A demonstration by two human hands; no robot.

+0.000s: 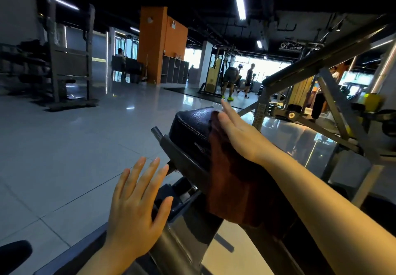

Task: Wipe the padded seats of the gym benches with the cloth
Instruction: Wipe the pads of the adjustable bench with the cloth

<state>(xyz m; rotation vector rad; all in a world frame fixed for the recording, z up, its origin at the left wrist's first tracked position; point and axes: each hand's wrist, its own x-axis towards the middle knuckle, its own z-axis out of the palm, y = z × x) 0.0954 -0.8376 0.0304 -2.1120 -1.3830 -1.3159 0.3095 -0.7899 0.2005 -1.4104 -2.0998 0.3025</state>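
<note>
Head view, near to far. Left hand (137, 206) spread flat, empty, hovering beside seat frame. Right hand (237, 131) flat, fingers extended, pressing brown cloth (227, 180) onto black padded seat (192, 126); no pinch. Seat's long axis running away from body; unwiped pad ahead-left of right palm.

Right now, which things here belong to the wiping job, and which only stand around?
Job: brown cloth, black padded seat, right hand pressing the cloth, left hand free.
Around: orange pillar, cubby shelf, weight rack.
</note>
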